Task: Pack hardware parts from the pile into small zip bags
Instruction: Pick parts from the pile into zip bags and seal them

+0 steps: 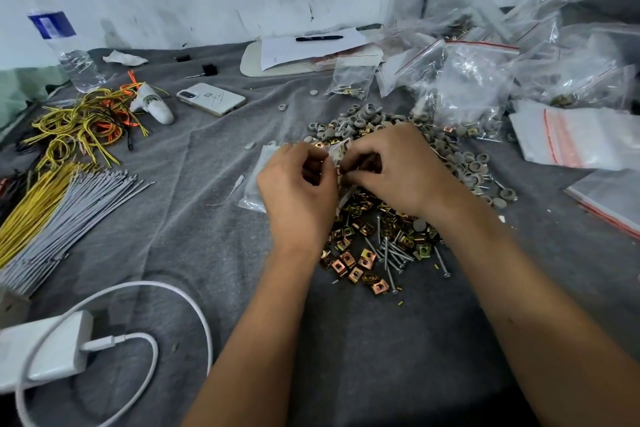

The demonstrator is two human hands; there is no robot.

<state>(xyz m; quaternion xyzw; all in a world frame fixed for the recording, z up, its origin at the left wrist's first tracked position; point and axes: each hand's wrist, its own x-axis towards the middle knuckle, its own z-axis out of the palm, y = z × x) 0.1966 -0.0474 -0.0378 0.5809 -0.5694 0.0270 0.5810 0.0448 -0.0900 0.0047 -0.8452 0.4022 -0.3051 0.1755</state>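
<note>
While your left hand (298,191) and right hand (398,170) meet over parts pile (377,239), curled fingers of both pinch small clear zip bag (334,152) between them, above grey cloth (194,218).

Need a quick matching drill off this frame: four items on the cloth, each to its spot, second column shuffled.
Things:
1. pen
2. phone
3. charger
4. bottle

Places:
A. near left corner, white cable plugged in
B. far left, upright by the wall
C. lying on the paper sheet at the back
D. flat on the grey cloth, right of the wire tangle

Pairs: 1-C, 2-D, 3-A, 4-B
</note>
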